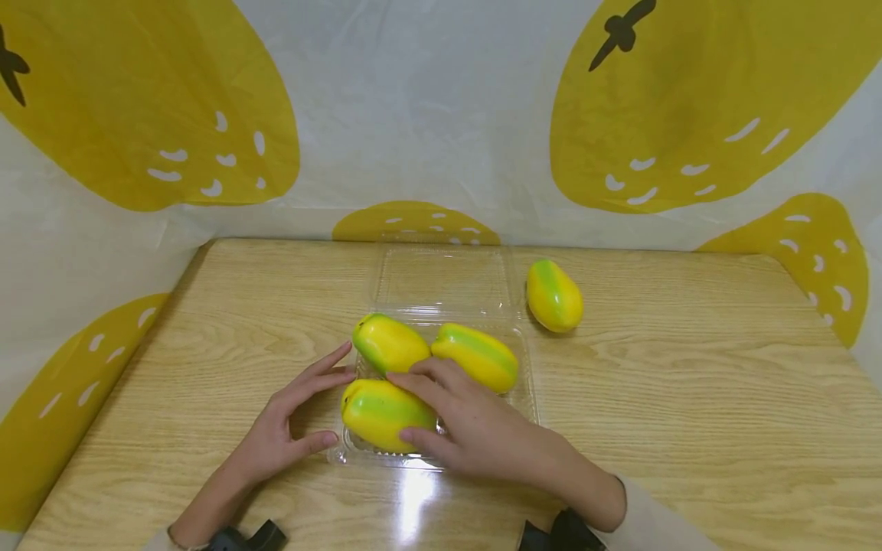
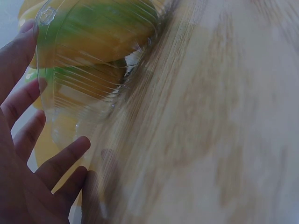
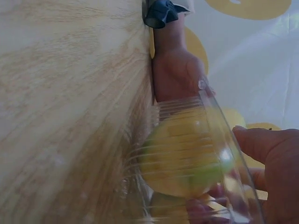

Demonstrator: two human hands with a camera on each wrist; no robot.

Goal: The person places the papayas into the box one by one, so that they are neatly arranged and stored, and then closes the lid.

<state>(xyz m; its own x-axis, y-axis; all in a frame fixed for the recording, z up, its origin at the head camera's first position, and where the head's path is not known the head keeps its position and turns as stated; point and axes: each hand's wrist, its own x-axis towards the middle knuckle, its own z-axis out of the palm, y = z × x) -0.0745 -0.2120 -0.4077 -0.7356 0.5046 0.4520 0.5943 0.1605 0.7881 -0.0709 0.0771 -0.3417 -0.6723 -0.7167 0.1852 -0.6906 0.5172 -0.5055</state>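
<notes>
Three yellow-and-green papayas lie in the base of a clear plastic clamshell box [image 1: 527, 383]: a near-left papaya [image 1: 382, 413], a far-left papaya [image 1: 391, 342] and a right papaya [image 1: 475, 356]. My right hand [image 1: 475, 421] reaches over the box and grips the right end of the near-left papaya, thumb on the near side, fingers on the far side. At the box's left side my left hand [image 1: 279, 428] is spread, fingertips right at the rim. In the left wrist view, papayas show through the ribbed wall [image 2: 84, 88].
The clear lid [image 1: 444, 279] lies folded open behind the base. A fourth papaya [image 1: 554, 296] rests on the wooden table [image 1: 675, 398], right of the lid. A white cloth with yellow fruit prints [image 1: 427, 115] hangs along the table's back and sides.
</notes>
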